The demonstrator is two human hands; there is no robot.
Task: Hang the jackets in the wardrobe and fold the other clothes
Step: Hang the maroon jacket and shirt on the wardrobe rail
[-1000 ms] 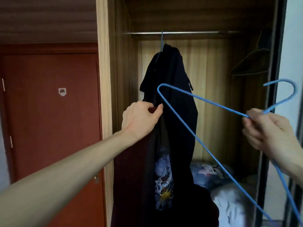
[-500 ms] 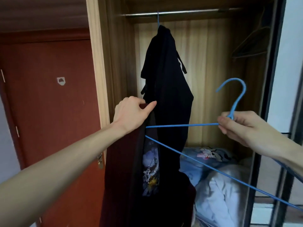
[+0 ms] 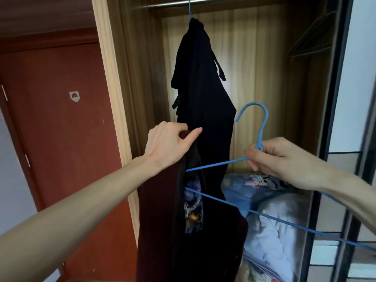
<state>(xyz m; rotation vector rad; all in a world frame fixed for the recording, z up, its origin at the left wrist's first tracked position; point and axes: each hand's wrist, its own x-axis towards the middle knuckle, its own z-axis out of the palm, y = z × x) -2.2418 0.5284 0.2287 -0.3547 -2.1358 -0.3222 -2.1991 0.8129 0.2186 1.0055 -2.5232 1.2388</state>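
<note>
My left hand [image 3: 168, 144] grips the top edge of a dark maroon jacket [image 3: 158, 216] with a printed lining, holding it up in front of the open wardrobe. My right hand [image 3: 278, 157] holds a blue wire hanger [image 3: 262, 127] by the base of its hook; one end of the hanger reaches into the jacket's opening. Behind them a black garment [image 3: 203, 94] hangs from another blue hanger on the wardrobe rail [image 3: 223, 0].
The wardrobe's wooden side post [image 3: 114, 102] stands left of the jacket, with a red door [image 3: 61, 129] beyond it. Folded bedding [image 3: 270, 224] fills the wardrobe floor. Dark empty hangers [image 3: 313, 39] hang at the upper right. A dark sliding-door frame [image 3: 333, 139] borders the right.
My right hand turned the blue hanger from tilted to hook-up and brought it left, so its end now enters the jacket. My left hand kept its grip on the jacket.
</note>
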